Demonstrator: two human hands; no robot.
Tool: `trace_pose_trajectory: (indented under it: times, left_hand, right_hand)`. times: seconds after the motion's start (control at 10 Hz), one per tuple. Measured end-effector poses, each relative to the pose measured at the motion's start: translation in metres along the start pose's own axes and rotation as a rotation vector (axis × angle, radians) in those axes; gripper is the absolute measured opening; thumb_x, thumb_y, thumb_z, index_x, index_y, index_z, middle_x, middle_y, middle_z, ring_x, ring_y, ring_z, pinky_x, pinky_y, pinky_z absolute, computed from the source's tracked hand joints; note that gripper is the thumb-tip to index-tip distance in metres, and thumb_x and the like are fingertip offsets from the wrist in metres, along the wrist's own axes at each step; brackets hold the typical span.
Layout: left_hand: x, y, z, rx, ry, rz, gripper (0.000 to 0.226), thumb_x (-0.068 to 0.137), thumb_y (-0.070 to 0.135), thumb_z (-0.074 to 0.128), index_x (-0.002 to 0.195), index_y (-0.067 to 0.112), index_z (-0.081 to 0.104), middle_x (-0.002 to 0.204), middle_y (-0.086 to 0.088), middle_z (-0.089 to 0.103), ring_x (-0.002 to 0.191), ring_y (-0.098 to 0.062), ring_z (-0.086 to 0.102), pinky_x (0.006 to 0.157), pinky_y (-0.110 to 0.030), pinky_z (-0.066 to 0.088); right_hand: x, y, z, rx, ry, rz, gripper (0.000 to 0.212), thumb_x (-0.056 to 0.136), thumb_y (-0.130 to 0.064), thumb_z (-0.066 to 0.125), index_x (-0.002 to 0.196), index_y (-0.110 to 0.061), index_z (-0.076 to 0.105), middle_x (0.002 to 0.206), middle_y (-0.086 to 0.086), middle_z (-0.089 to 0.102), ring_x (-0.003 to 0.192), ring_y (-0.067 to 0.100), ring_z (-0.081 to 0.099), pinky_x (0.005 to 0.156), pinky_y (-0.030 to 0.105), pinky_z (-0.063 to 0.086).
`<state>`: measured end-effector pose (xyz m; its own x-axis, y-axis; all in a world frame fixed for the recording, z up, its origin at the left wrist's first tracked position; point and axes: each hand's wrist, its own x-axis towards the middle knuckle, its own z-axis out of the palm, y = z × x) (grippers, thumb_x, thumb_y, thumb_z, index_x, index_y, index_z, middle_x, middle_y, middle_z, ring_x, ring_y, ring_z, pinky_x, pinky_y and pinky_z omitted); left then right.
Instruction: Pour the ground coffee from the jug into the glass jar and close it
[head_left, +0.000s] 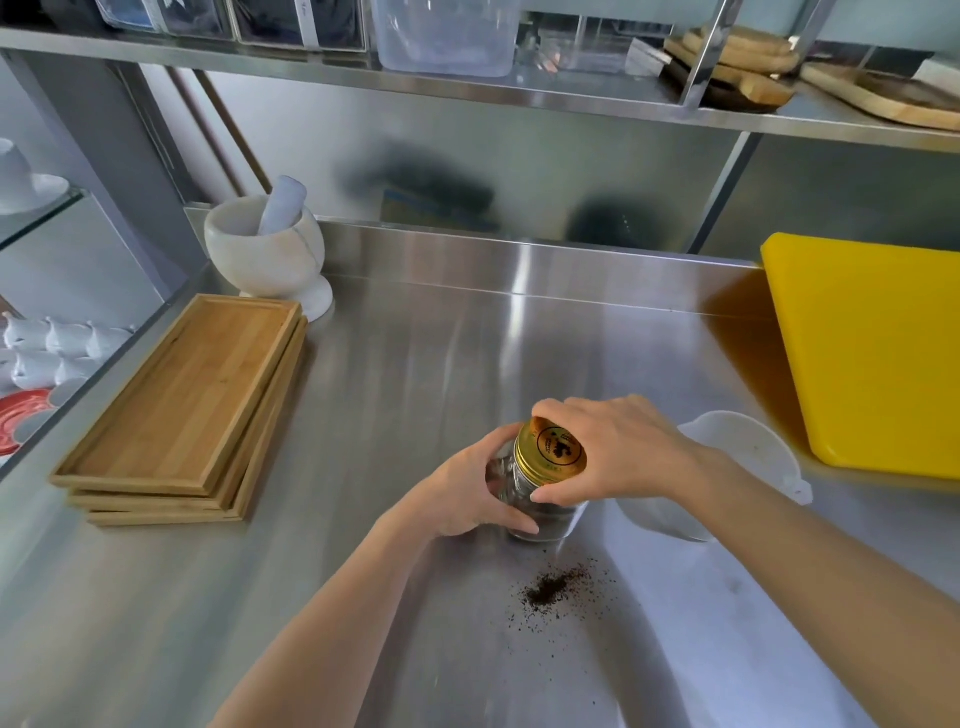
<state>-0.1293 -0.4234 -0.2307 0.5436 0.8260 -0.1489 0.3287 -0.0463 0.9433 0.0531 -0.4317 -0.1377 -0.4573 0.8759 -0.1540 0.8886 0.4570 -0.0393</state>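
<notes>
Hands meet on one glass jar (545, 512) standing upright on the steel bench (415, 364). The left hand (467, 493) has a curled grip round the jar's side, thumb in front and fingers wrapped behind the glass, touching it. The right hand (608, 449) is closed over the gold lid (558, 449) from above and from the right, thumb tip pressing the glass just under the lid's rim, fingertips on the lid's far edge — the lid sits on the jar's mouth, slightly tilted toward the camera. Dark ground coffee shows through the lower part of the jar.

Just in front of the jar lies one small scatter of spilled coffee grounds (550, 590) on the bench. Just right of the jar, partly hidden by the right wrist, stands one white jug (737, 452); whether anything is left in it cannot be told. Farther right of the jar lies one yellow cutting board (878, 358). Well to the left of the jar is a stack of three wooden trays (182, 405), and behind them one white mortar (265, 249) with one pestle (280, 205) leaning in it.
</notes>
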Motion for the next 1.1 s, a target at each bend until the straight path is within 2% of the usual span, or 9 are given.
trace_pose_trajectory:
  times: [0.1, 0.5, 0.7, 0.9, 1.0, 1.1]
  left_hand:
    - [-0.002, 0.0, 0.002, 0.038, 0.035, 0.015, 0.091, 0.053, 0.02, 0.09, 0.119, 0.054, 0.038, 0.12, 0.015, 0.062, 0.111, 0.0, 0.057, 0.097, -0.021, 0.044]
    - [-0.004, -0.003, 0.004, 0.051, 0.054, 0.045, 0.092, 0.055, 0.019, 0.089, 0.128, 0.041, 0.039, 0.118, 0.018, 0.061, 0.108, 0.007, 0.055, 0.088, -0.007, 0.04]
    - [-0.003, -0.001, 0.003, 0.059, 0.03, 0.032, 0.091, 0.055, 0.019, 0.089, 0.127, 0.042, 0.039, 0.119, 0.017, 0.06, 0.11, 0.002, 0.056, 0.091, -0.009, 0.041]
    - [-0.002, 0.002, -0.002, 0.005, -0.049, -0.015, 0.093, 0.058, 0.012, 0.087, 0.133, 0.033, 0.037, 0.126, 0.007, 0.059, 0.117, -0.007, 0.055, 0.1, -0.025, 0.044]
    - [-0.002, 0.012, -0.015, 0.028, -0.158, -0.063, 0.093, 0.06, 0.016, 0.086, 0.136, 0.034, 0.036, 0.127, 0.009, 0.058, 0.119, -0.008, 0.053, 0.102, -0.027, 0.042]
    - [-0.006, 0.029, -0.028, 0.106, -0.09, -0.093, 0.084, 0.066, 0.041, 0.078, 0.138, 0.038, 0.036, 0.126, 0.006, 0.053, 0.121, -0.009, 0.048, 0.101, -0.025, 0.038]
  right_hand:
    - [0.0, -0.002, 0.005, 0.049, 0.045, 0.024, 0.062, 0.066, -0.076, 0.051, 0.112, -0.036, 0.038, 0.099, -0.014, 0.059, 0.081, 0.014, 0.053, 0.065, 0.028, 0.035]
    - [-0.002, -0.007, 0.01, 0.113, 0.083, 0.11, 0.059, 0.067, -0.075, 0.052, 0.109, -0.036, 0.04, 0.1, -0.014, 0.06, 0.084, 0.014, 0.055, 0.065, 0.028, 0.037]
    - [-0.005, -0.008, 0.01, 0.135, 0.077, 0.131, 0.059, 0.067, -0.075, 0.052, 0.109, -0.036, 0.04, 0.1, -0.014, 0.06, 0.086, 0.015, 0.056, 0.068, 0.029, 0.045]
    - [-0.008, -0.011, 0.011, 0.16, 0.04, 0.158, 0.063, 0.067, -0.077, 0.05, 0.112, -0.035, 0.037, 0.104, -0.012, 0.058, 0.086, 0.015, 0.054, 0.066, 0.029, 0.042]
    - [-0.013, -0.012, 0.011, 0.138, 0.027, 0.168, 0.083, 0.063, -0.083, 0.046, 0.129, -0.035, 0.029, 0.116, -0.004, 0.056, 0.099, 0.02, 0.054, 0.081, 0.035, 0.042]
    - [-0.024, -0.011, 0.003, 0.069, 0.024, 0.177, 0.101, 0.062, -0.087, 0.039, 0.144, -0.037, 0.009, 0.129, 0.001, 0.049, 0.118, 0.024, 0.044, 0.095, 0.04, 0.032]
